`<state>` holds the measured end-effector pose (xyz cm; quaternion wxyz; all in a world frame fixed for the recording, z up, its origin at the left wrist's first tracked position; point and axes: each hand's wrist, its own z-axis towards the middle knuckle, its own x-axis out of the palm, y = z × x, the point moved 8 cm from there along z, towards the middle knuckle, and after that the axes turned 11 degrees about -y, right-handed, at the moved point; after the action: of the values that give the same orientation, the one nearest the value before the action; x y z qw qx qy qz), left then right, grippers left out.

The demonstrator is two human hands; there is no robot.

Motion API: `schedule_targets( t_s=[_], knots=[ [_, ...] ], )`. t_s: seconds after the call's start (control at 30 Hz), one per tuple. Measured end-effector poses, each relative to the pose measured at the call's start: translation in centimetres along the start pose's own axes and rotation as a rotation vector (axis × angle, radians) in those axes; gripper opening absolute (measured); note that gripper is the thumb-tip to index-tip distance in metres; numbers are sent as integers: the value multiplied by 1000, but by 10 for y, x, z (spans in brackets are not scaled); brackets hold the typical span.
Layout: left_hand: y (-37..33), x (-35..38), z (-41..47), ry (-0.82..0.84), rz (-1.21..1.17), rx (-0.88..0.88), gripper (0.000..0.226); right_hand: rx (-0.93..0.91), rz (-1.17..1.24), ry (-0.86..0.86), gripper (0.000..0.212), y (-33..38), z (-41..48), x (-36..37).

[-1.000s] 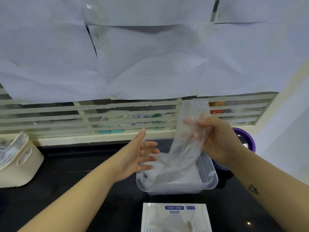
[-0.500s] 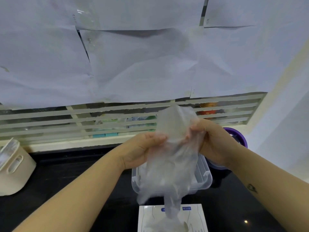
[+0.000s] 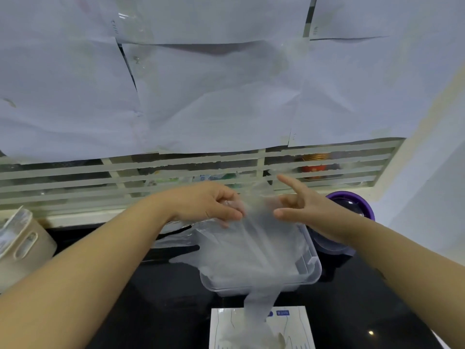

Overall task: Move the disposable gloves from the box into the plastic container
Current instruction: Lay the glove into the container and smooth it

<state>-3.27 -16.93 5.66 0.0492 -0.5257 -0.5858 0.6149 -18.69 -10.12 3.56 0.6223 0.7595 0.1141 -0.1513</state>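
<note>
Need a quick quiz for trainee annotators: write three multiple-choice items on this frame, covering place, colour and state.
1. The glove box lies: A) behind the plastic container; B) in front of it, nearer the camera; C) inside it.
2. The round item right of the container is: A) red; B) green; C) purple.
3. The left hand: A) pinches the glove; B) lies open, holding nothing; C) holds the box.
Key: B, box at the bottom edge; C, its rim shows purple; A, its grip closes on the film.

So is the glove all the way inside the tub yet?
Not yet. The glove lies spread over the plastic container, but a strip of it trails over the front rim down to the box.
</note>
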Motion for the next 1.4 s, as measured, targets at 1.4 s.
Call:
schedule_targets(
  t_s=[1.4],
  knots=[
    [92, 45, 16, -407, -772, -345, 23, 53, -210, -523, 16, -65, 34, -16]
  ],
)
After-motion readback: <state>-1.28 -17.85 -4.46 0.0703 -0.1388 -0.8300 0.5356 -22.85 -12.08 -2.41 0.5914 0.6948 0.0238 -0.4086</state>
